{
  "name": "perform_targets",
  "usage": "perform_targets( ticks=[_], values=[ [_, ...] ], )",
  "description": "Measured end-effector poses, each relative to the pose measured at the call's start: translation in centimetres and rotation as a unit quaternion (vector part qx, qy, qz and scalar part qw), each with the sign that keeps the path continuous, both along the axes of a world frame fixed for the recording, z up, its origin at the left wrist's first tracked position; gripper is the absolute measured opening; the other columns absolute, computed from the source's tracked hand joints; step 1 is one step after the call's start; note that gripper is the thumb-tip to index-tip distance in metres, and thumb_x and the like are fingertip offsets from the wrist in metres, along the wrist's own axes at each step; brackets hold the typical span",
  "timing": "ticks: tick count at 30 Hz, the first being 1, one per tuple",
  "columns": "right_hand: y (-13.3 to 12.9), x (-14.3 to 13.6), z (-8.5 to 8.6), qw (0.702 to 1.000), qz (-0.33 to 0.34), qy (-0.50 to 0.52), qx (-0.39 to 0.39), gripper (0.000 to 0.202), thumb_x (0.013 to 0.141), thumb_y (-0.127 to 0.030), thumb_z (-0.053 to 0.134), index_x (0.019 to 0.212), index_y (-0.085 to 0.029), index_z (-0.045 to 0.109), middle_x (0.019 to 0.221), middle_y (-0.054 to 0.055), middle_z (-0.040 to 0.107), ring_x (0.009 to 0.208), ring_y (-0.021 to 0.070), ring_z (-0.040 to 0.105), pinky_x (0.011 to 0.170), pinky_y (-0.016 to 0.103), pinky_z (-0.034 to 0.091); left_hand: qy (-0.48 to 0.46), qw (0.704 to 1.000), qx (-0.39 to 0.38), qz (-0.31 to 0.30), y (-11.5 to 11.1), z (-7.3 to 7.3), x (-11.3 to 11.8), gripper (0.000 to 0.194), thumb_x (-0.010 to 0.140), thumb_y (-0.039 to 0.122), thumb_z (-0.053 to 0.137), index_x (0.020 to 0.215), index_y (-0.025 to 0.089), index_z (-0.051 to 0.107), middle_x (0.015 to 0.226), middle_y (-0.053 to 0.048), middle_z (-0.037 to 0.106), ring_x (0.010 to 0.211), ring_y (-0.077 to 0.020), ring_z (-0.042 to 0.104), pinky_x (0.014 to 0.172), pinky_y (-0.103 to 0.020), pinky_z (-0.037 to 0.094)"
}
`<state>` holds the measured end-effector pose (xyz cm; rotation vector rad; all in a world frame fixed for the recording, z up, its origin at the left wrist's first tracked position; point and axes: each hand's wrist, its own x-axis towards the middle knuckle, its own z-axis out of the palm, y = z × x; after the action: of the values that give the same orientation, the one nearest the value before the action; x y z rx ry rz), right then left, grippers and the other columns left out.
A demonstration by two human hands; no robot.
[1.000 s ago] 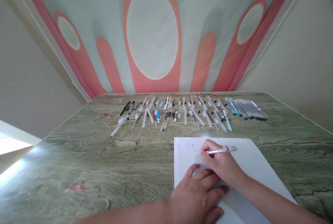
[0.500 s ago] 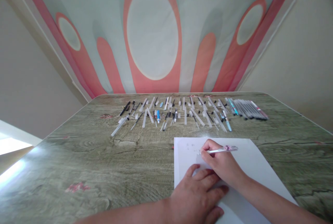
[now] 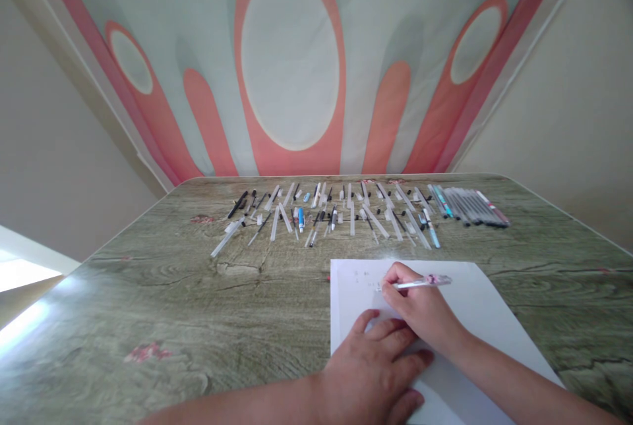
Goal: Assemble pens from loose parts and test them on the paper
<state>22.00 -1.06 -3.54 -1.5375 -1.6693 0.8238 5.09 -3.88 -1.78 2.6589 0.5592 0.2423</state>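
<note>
White paper (image 3: 475,306) lies on the wood-patterned table, with a few small faint marks near its upper left. My right hand (image 3: 420,303) grips a white pen (image 3: 420,283) with a pinkish patterned end; its tip touches the paper beside the marks. Spread flat over the lower left of the sheet is my left hand (image 3: 376,366), fingers apart and holding nothing, just below my right hand.
Beyond the paper, pen barrels, refills and caps lie scattered in two rough rows, among them a blue pen piece (image 3: 301,220). A tight row of clear pens (image 3: 469,206) sits at the back right. Behind the table (image 3: 198,306) hangs a patterned backdrop (image 3: 291,62).
Almost nothing differs. The pen in my right hand has shifted very slightly at the paper, while my left hand stays in place.
</note>
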Motion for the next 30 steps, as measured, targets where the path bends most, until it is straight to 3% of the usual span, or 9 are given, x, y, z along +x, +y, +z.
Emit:
perform_targets(
  ticks=[21,25,30],
  values=[
    [-0.1,0.1,0.6,1.0,-0.001,0.004,0.002,0.014,0.082,-0.024,0.048,0.069,-0.021,0.046,0.062,-0.004,0.051,0.061,0.0138,0.051,0.06,0.026,0.041,-0.007,1.0,-0.01,0.002,0.0,0.2,0.0,0.044,0.091,0.043,0.04,0.131,0.024,0.043,0.135,-0.005,0.047,0.127,-0.0232,0.037,0.11,-0.045,0.017],
    [0.1,1.6,1.1,0.999,-0.032,0.025,-0.002,0.016,0.086,-0.034,0.047,0.077,-0.021,0.052,0.064,-0.003,0.054,0.057,0.0134,0.051,0.054,0.025,0.042,-0.013,1.0,-0.001,-0.005,0.1,-0.5,-0.2,0.046,0.092,0.043,0.038,0.133,0.024,0.041,0.141,-0.005,0.042,0.131,-0.0229,0.033,0.11,-0.046,0.016],
    [0.7,3.7,1.6,0.998,-0.034,0.053,0.0,0.028,0.082,-0.044,0.055,0.097,-0.02,0.06,0.084,0.003,0.065,0.069,0.0158,0.058,0.057,0.024,0.046,-0.005,1.0,0.006,-0.016,0.2,-1.1,-0.3,0.048,0.092,0.044,0.037,0.136,0.024,0.037,0.144,-0.005,0.038,0.133,-0.0225,0.031,0.11,-0.047,0.018]
  ],
)
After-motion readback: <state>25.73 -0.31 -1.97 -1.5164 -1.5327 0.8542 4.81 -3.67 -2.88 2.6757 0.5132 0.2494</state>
